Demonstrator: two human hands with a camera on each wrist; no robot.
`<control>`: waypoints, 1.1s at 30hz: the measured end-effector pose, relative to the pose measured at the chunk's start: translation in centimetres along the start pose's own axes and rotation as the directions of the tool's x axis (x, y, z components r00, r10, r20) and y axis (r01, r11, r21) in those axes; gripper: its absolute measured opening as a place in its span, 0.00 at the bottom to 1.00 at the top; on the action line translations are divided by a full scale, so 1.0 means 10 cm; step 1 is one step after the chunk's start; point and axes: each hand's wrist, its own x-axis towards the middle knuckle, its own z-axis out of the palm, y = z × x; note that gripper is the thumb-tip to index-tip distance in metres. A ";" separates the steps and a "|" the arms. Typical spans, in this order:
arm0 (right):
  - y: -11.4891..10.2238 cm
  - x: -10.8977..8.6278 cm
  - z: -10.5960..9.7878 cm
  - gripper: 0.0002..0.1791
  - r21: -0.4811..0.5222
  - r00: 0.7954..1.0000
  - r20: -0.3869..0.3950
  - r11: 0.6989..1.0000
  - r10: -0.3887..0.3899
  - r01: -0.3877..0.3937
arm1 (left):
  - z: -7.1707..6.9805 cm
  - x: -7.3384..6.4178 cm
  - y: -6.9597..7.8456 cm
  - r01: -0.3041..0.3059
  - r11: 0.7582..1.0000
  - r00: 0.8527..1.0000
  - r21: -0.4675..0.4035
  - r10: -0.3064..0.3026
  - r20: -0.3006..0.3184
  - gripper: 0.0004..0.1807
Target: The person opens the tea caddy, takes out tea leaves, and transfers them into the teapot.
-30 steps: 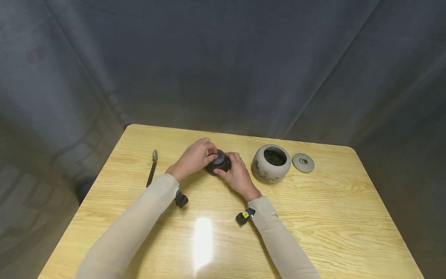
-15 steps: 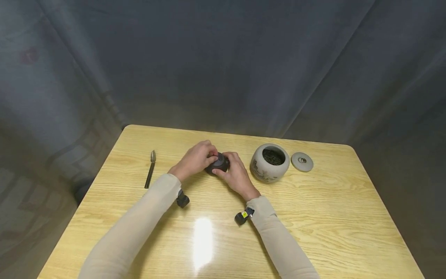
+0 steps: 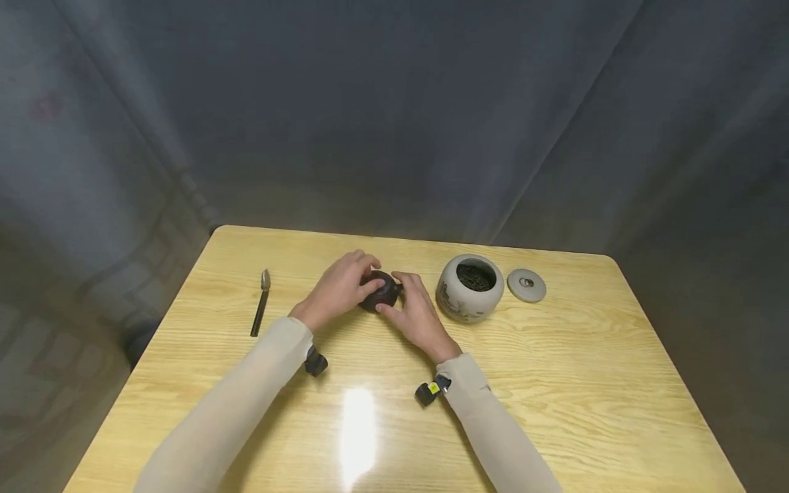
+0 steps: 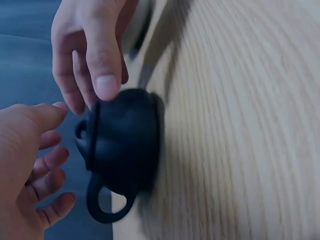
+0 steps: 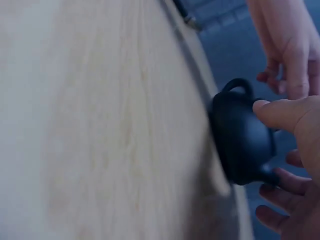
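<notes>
A small dark teapot (image 3: 383, 294) stands on the table with its lid on; the lid's knob (image 4: 80, 128) shows in the left wrist view. My left hand (image 3: 337, 287) hovers by the lid, fingers bent loosely and apart from the knob in the left wrist view. Across from it, my right hand (image 3: 419, 311) is spread beside the spout (image 5: 269, 177). Its thumb (image 5: 272, 112) overlaps the pot's upper edge, and its other fingers lie loosely near the spout. The teapot's handle (image 4: 107, 212) points to the left hand's side.
A grey round jar (image 3: 459, 301) filled with dark leaf-like bits stands to the right, with its grey lid (image 3: 527, 285) lying beside it. A dark-handled spoon-like tool (image 3: 261, 305) lies at the left. A curtain (image 3: 394, 123) hangs behind the table's back edge.
My left fingers have let go of the teapot lid's knob and spread apart. The lid has settled onto the pot. My right hand's grip has loosened. The view has shifted slightly.
</notes>
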 end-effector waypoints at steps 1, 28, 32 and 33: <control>-0.02 -0.05 -0.03 0.41 0.008 1.000 -0.006 1.000 0.002 -0.001 | -0.01 -0.02 0.02 0.002 1.000 1.000 -0.018 -0.002 -0.012 0.21; 0.57 -1.15 -1.37 0.21 0.027 0.874 -0.482 0.998 0.063 -0.057 | 0.56 0.24 0.89 -0.047 0.939 0.999 -0.342 0.036 -0.038 0.47; 0.70 -1.13 -1.46 0.20 0.019 0.855 -0.506 0.993 0.109 -0.115 | 0.72 0.43 0.96 -0.012 0.927 1.000 -0.375 0.012 -0.002 0.55; 0.72 -1.13 -1.47 0.20 0.024 0.854 -0.507 0.992 0.119 -0.124 | 0.76 0.48 0.98 -0.004 0.925 1.000 -0.380 0.007 0.005 0.57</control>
